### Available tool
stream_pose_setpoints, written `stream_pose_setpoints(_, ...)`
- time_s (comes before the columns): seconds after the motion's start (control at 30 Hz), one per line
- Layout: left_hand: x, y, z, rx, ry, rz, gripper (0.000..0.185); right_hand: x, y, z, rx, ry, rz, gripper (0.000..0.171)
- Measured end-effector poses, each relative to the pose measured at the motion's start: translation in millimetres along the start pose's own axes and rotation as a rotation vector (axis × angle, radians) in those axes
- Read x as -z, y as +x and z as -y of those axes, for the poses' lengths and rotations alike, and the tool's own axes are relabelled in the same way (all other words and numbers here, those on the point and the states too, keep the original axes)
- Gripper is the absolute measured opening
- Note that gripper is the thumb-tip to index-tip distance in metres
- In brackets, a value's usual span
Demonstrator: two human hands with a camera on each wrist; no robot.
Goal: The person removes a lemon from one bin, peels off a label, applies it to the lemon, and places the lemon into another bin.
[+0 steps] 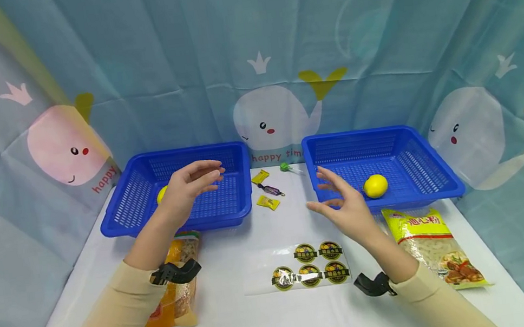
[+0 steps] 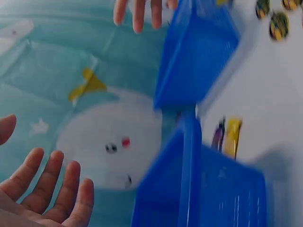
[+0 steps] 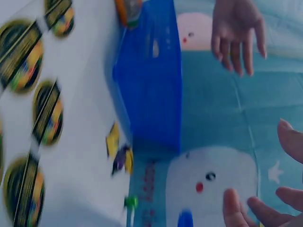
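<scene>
My left hand hovers over the left blue basket, its fingers loosely bent and nothing held. Partly hidden behind it, a yellow lemon lies in that basket. Above the near left side of the right blue basket is my right hand, thumb and fingers spread apart around bare air. Another lemon sits inside the right basket, just beyond this hand. Both wrist views show the hands' fingers apart and holding nothing. A clear sheet of round fruit stickers lies flat on the table between the forearms.
Between the baskets lie two yellow-wrapped candies, a purple-wrapped candy and a green lollipop. An orange food bag lies partly under the left forearm; a yellow pasta bag lies at right. A patterned curtain hangs behind.
</scene>
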State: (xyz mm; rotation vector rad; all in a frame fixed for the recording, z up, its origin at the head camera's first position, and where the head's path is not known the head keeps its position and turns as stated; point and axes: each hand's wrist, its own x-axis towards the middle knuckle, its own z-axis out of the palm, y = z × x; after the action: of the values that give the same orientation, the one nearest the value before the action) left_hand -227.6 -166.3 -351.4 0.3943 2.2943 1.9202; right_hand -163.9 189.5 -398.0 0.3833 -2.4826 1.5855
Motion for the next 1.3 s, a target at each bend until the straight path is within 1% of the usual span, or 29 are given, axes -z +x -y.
stream_pose_setpoints(0.1, 15.2, 8.9, 3.4, -0.008, 0.082, -0.012, 0.048, -21, 8, 3, -0.024, 0.039, 0.057, 0.081)
stream_pose_setpoints(0.23, 38.7, 21.0, 5.0, -0.016, 0.144, -0.023, 0.055, -48, 19, 4, -0.054, 0.093, 0.13, 0.082)
stream_pose_setpoints(0.37, 63.9, 34.4, 7.9, 0.016, 0.202, -0.023, 0.06, -70, 31, 4, -0.085, 0.116, 0.189, 0.081)
stream_pose_setpoints(0.47, 79.0, 42.8, 12.9, 0.049, 0.244, -0.003, 0.063, -83, 40, 4, -0.107, 0.112, 0.21, 0.081)
stream_pose_setpoints(0.53, 87.4, 47.6, 17.7, 0.061, 0.241, 0.011, 0.064, -91, 45, 3, -0.127, 0.098, 0.227, 0.081)
stream_pose_setpoints(0.6, 95.4, 50.7, 23.2, 0.063, 0.211, 0.024, 0.064, -99, 49, 1, -0.147, 0.099, 0.255, 0.081)
stream_pose_setpoints(0.7, 106.6, 54.8, 32.6, 0.075, 0.141, 0.045, 0.065, -111, 53, -3, -0.181, 0.128, 0.297, 0.081)
stream_pose_setpoints(0.77, 113.4, 56.3, 39.1, 0.094, 0.112, 0.051, 0.066, -117, 55, -6, -0.19, 0.151, 0.318, 0.081)
stream_pose_setpoints(0.9, 125.5, 56.5, 51.6, 0.141, 0.14, 0.026, 0.072, -129, 58, -13, -0.181, 0.13, 0.322, 0.079)
stream_pose_setpoints(1.0, 129.0, 52.9, 53.7, 0.179, 0.158, 0.005, 0.079, -134, 58, -18, -0.175, 0.096, 0.314, 0.077)
stream_pose_setpoints(1.07, 132.3, 53.4, 61.0, 0.204, 0.157, 0.007, 0.081, -136, 58, -19, -0.173, 0.086, 0.311, 0.077)
stream_pose_setpoints(1.17, 136.4, 55.4, 72.7, 0.251, 0.129, 0.047, 0.083, -137, 58, -20, -0.168, 0.09, 0.308, 0.077)
stream_pose_setpoints(1.23, 141.4, 59.5, 85.7, 0.297, 0.141, 0.082, 0.086, -137, 58, -19, -0.17, 0.1, 0.313, 0.077)
stream_pose_setpoints(1.3, 144.5, 60.2, 91.4, 0.354, 0.167, 0.117, 0.089, -138, 58, -18, -0.176, 0.114, 0.318, 0.077)
